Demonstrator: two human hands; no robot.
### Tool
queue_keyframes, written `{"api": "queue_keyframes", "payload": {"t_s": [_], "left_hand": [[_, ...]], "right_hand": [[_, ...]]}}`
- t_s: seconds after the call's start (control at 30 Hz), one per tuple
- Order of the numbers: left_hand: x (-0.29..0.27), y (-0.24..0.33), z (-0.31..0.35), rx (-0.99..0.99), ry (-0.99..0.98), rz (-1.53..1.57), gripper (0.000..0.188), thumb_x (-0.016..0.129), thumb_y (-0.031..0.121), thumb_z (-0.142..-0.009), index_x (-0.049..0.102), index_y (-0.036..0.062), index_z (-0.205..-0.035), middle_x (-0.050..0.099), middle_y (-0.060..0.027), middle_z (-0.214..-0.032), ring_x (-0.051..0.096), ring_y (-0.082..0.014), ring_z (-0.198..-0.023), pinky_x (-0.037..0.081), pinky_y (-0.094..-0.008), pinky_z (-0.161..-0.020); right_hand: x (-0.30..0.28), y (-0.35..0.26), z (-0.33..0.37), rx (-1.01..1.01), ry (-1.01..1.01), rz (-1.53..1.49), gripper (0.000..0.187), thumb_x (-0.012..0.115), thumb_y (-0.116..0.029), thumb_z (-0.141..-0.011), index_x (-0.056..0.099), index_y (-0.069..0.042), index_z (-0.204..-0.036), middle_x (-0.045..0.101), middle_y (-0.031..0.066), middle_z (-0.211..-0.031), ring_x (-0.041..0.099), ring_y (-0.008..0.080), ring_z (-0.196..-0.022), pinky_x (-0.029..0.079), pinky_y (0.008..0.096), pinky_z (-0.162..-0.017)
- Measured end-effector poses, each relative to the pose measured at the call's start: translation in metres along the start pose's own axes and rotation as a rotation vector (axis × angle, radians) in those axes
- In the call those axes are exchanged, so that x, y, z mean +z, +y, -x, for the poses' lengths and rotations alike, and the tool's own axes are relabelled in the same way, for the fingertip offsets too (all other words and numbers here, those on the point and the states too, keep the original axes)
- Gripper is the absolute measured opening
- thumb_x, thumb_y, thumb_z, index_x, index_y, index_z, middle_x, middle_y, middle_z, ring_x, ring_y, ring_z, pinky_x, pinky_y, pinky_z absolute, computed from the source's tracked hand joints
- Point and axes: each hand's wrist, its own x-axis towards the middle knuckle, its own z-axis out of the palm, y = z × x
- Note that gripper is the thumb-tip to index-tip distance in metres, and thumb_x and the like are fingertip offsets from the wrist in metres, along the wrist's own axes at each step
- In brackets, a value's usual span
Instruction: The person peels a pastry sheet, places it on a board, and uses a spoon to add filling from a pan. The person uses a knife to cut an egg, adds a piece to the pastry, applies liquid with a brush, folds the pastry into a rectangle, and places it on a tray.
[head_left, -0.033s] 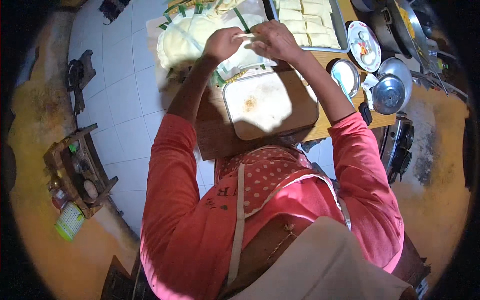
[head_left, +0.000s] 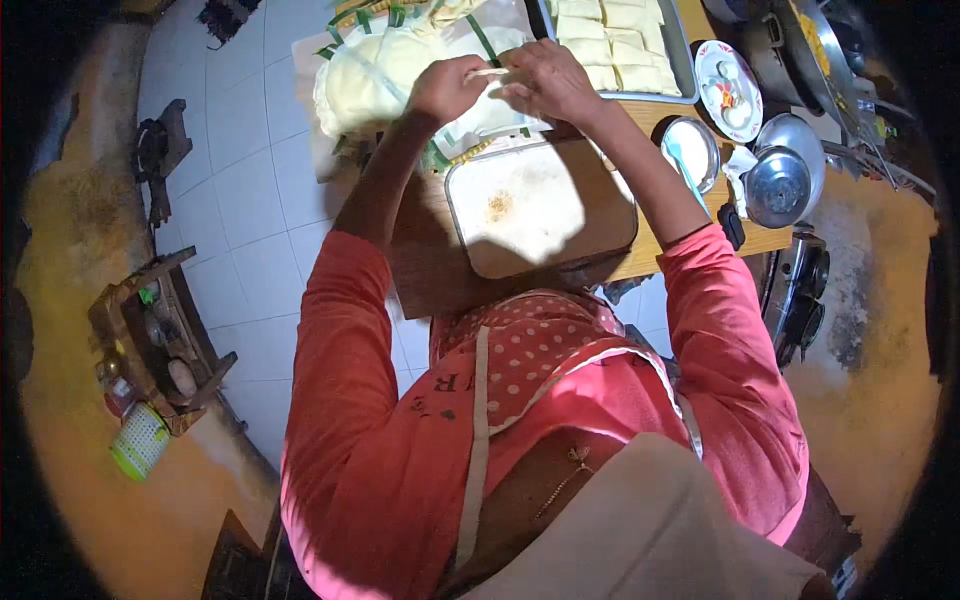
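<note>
My left hand [head_left: 446,90] and my right hand [head_left: 553,82] meet above the far part of the table. A pale piece of dough [head_left: 488,73] is pinched between their fingertips, stretched from one to the other. Below them lies a thin whitish sheet [head_left: 490,118]; whether it is dough or plastic I cannot tell. To the left of my left hand spreads a large pale mound of dough [head_left: 352,88] with green strips around its edge. Beyond my right hand, a metal tray [head_left: 684,60] holds rows of folded dough pieces [head_left: 612,45].
Nearest me on the wooden table lies a white board [head_left: 540,190] with a brown patch. On the right stand a bowl of white stuff [head_left: 697,140] with a blue utensil, a patterned plate [head_left: 740,120], a metal lid [head_left: 778,188] and a large pan [head_left: 815,55].
</note>
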Motion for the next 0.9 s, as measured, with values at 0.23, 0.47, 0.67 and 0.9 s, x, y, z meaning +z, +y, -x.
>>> {"api": "queue_keyframes", "payload": {"t_s": [0.23,0.47,0.67,0.9], "left_hand": [[-0.018,0.047,0.026,-0.157,-0.044,0.24,0.015,0.062,0.015,-0.089,0.064,0.0008,-0.092,0.064,-0.0024,-0.076,0.055,-0.005,-0.072,0.045,-0.0217,-0.067],[-0.031,0.095,0.047,-0.147,0.055,0.766,0.016,0.062,0.016,-0.09,0.063,0.0004,-0.093,0.064,-0.0015,-0.081,0.056,-0.0056,-0.07,0.045,-0.0195,-0.064],[-0.043,0.153,0.058,-0.121,0.086,0.932,0.016,0.06,0.016,-0.091,0.062,0.0001,-0.095,0.064,-0.0021,-0.082,0.057,-0.0055,-0.072,0.046,-0.0198,-0.065],[-0.036,0.209,0.077,-0.162,0.007,0.864,0.018,0.062,0.02,-0.09,0.064,0.0023,-0.092,0.064,-0.0003,-0.081,0.056,-0.0046,-0.071,0.046,-0.0196,-0.065]], "right_hand": [[-0.022,-0.013,0.009,-0.099,0.046,-0.028,0.018,0.065,-0.016,-0.077,0.065,-0.004,-0.089,0.062,0.0115,-0.084,0.057,0.0301,-0.085,0.045,0.0402,-0.076],[-0.062,-0.029,0.041,0.111,0.128,-0.472,0.018,0.062,-0.017,-0.084,0.067,-0.006,-0.097,0.064,0.0089,-0.085,0.06,0.0213,-0.078,0.047,0.032,-0.073],[-0.106,-0.055,0.063,0.295,0.008,-0.972,0.025,0.064,-0.023,-0.087,0.065,-0.007,-0.107,0.06,-0.0041,-0.085,0.053,0.0044,-0.083,0.045,0.0237,-0.076],[-0.114,-0.085,0.098,0.11,0.074,-0.931,0.041,0.073,-0.013,-0.078,0.057,-0.005,-0.115,0.061,0.0035,-0.102,0.056,0.0112,-0.091,0.046,0.0276,-0.082]]}}
